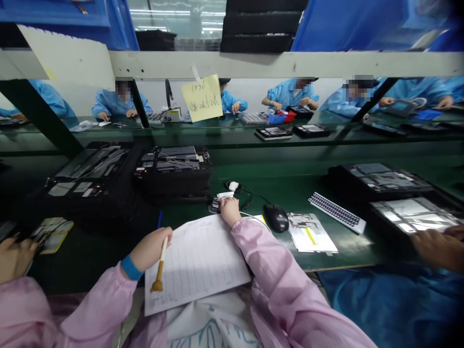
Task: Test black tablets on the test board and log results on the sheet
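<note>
My left hand (151, 247), with a blue band at its wrist, is closed around a thin pale stick (161, 263) with a knobbed yellow-brown end pointing down. That hand rests at the left edge of a printed sheet of paper (203, 261) with table rows, lying over the bench edge and my lap. Beyond the sheet's far edge, my right hand (231, 211) is closed at a small black object with pale markings (215, 205). A small white piece (225, 195) shows just above its fingers; their exact hold is partly hidden.
Stacks of opened flat devices stand on the left (174, 166) and right (380, 179). Near my right arm lie a black mouse (277, 217), a flat panel (311, 233) and a white keyboard (337, 212). Neighbours' hands work at left (16, 256) and right (438, 249).
</note>
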The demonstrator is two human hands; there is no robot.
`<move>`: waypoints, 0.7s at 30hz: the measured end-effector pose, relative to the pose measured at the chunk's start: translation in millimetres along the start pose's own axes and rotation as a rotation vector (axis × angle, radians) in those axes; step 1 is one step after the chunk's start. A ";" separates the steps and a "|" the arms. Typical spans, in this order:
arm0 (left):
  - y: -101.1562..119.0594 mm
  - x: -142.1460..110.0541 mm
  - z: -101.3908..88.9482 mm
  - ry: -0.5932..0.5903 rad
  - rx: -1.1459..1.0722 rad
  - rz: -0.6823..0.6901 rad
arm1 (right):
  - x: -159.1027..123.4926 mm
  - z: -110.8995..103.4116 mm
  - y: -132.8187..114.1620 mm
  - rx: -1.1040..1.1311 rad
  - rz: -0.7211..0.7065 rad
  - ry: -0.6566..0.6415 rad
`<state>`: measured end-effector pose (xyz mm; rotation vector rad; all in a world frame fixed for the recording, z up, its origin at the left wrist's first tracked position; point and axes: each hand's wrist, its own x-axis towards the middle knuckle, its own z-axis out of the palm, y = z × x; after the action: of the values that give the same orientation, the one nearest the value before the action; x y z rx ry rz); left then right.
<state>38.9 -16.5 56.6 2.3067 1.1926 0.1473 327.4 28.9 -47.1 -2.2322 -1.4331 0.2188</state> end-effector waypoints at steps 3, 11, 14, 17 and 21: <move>-0.8 -26.0 -20.2 0.015 0.015 -0.038 | 0.3 -0.8 -0.9 0.013 0.010 -0.008; -9.8 -87.5 -92.7 0.555 -0.076 -0.058 | -0.8 6.2 3.0 0.088 0.017 0.040; -14.6 -93.3 -112.5 0.942 -0.120 -0.135 | -6.8 5.9 4.9 0.152 -0.033 0.094; -14.5 -77.1 -144.4 1.195 -0.241 -0.154 | -10.7 3.4 8.0 0.252 -0.090 0.170; 1.4 -26.2 -224.9 1.531 -0.413 0.207 | -11.4 2.1 12.9 0.386 -0.118 0.303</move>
<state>-50.0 54.1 252.5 1.6886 1.2337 2.2468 332.0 14.9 -56.4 -1.7775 -1.2334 0.1009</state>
